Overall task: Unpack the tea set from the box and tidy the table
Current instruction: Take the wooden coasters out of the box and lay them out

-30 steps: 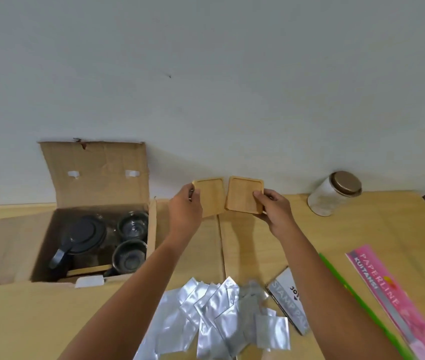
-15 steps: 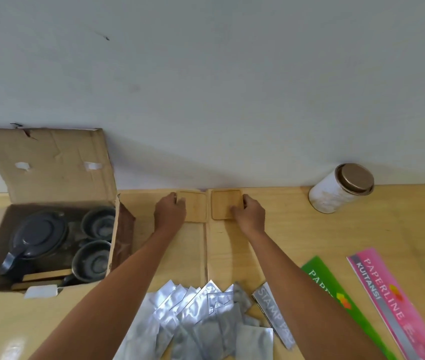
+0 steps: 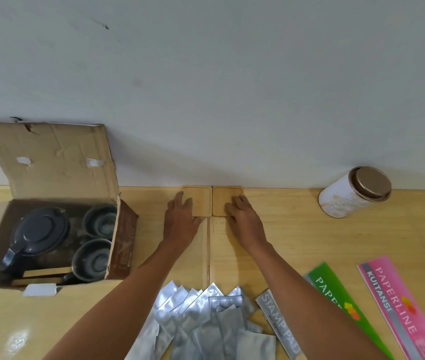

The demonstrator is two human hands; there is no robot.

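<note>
Two square wooden coasters lie flat side by side against the wall: the left coaster (image 3: 202, 201) and the right coaster (image 3: 223, 200). My left hand (image 3: 181, 220) rests with fingers spread on the left one. My right hand (image 3: 243, 220) lies with fingers on the right one. The open cardboard box (image 3: 50, 162) stands at the left. Inside it are a dark grey teapot (image 3: 38, 229) with its lid on and two dark cups (image 3: 99, 220), (image 3: 92, 261).
A white tin with a bronze lid (image 3: 354, 192) lies tilted at the back right. Several silver foil sachets (image 3: 201, 320) are heaped at the front, beside a stamp pad box (image 3: 278, 323). Green (image 3: 336, 297) and pink (image 3: 398, 307) receipt books lie at the right.
Both hands carried the coasters down from the air and pushed them back flat on the table against the wall. The view shifted right, so the box sits further left.
</note>
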